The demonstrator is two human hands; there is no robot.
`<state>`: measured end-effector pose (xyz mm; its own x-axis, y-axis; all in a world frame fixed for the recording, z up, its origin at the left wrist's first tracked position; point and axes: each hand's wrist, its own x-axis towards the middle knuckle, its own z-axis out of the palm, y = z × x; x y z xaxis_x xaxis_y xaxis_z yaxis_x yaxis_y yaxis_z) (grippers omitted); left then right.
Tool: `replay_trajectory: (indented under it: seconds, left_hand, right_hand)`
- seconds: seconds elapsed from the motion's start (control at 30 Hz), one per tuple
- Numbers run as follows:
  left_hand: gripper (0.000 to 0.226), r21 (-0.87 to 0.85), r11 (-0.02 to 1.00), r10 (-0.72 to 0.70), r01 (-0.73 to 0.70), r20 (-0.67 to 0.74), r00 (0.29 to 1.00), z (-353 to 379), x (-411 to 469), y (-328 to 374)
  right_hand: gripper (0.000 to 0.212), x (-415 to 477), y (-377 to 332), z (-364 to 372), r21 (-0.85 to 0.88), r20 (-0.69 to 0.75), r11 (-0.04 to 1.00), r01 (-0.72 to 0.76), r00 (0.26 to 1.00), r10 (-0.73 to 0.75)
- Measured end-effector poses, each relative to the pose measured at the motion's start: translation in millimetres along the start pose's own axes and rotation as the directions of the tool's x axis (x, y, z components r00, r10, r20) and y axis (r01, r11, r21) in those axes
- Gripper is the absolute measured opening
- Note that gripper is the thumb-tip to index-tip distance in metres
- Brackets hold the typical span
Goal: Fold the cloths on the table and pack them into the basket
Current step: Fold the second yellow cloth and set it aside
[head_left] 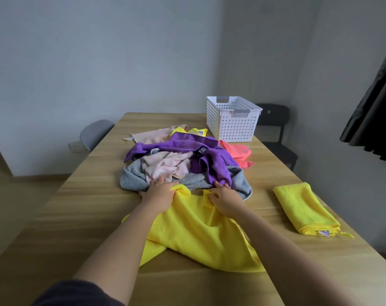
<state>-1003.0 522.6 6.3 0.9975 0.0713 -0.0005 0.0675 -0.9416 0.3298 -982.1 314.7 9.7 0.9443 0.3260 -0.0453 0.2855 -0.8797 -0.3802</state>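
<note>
Two hands, left hand (pixel 160 192) and right hand (pixel 224 198), each pinch the yellow cloth (pixel 200 237). Fingertips are hidden in its folds. Pile (pixel 183 164) layers overlap; lower edges are obscured.

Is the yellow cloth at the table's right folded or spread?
Folded: the right yellow cloth is a compact rectangle, layers visible at its near end.

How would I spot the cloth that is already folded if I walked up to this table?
Start at the wooden table and find the white basket at its far right. Come back along the right edge to a yellow cloth lying alone. Unlike the loose yellow cloth before the person and the jumbled pile, it is a neat folded rectangle.
</note>
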Motion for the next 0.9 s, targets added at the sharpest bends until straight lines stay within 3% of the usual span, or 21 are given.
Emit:
replay_trajectory:
  seconds: [0.1, 0.17, 0.23, 0.3, 0.4, 0.57, 0.6, 0.67, 0.73, 0.8, 0.9]
  left_hand:
    - [0.035, -0.097, 0.995, -0.032, 0.018, -0.139, 0.990, -6, -11, 0]
    - [0.027, -0.164, 0.986, -0.025, -0.023, -0.285, 0.958, -17, -22, 1]
    - [0.022, -0.302, 0.950, -0.023, -0.084, -0.336, 0.942, -34, -34, 4]
    - [0.028, -0.393, 0.912, -0.040, -0.114, -0.363, 0.931, -54, -47, 9]
    - [0.039, -0.346, 0.922, 0.007, -0.173, -0.431, 0.902, -78, -61, 8]
    - [0.064, -0.211, 0.962, 0.130, -0.175, -0.210, 0.969, -114, -94, 2]
    - [0.057, -0.194, 0.966, 0.140, -0.168, -0.152, 0.978, -120, -100, 1]
    - [0.039, -0.230, 0.963, 0.132, -0.141, -0.053, 0.990, -126, -111, -6]
    - [0.057, -0.315, 0.943, 0.117, -0.105, 0.020, 0.993, -132, -120, -16]
    - [0.074, -0.505, 0.859, 0.127, -0.086, 0.048, 0.991, -133, -127, -25]
    - [0.096, -0.825, 0.565, 0.114, 0.026, 0.109, 0.987, -131, -138, -37]
  right_hand:
    - [0.019, -13, 0, -7, 0.295, -0.161, 0.955, -0.002, 0.986, 0.051]
    - [0.023, -21, 2, -19, 0.432, -0.266, 0.902, -0.019, 0.953, 0.147]
    - [0.027, -27, 4, -34, 0.536, -0.328, 0.844, -0.012, 0.918, 0.221]
    - [0.022, -34, 0, -51, 0.615, -0.349, 0.788, 0.007, 0.899, 0.265]
    - [0.020, -47, -8, -74, 0.744, -0.320, 0.668, 0.013, 0.885, 0.339]
    - [0.030, -80, -14, -105, 0.830, -0.331, 0.557, 0.030, 0.830, 0.448]
    - [0.033, -86, -14, -110, 0.831, -0.336, 0.555, 0.029, 0.822, 0.460]
    - [0.034, -100, -14, -115, 0.832, -0.355, 0.553, 0.048, 0.812, 0.464]
    - [0.033, -111, -15, -119, 0.843, -0.363, 0.535, 0.063, 0.800, 0.478]
    - [0.027, -117, -15, -122, 0.863, -0.367, 0.498, 0.089, 0.787, 0.496]
    - [0.022, -125, -15, -128, 0.883, -0.364, 0.458, 0.106, 0.771, 0.523]
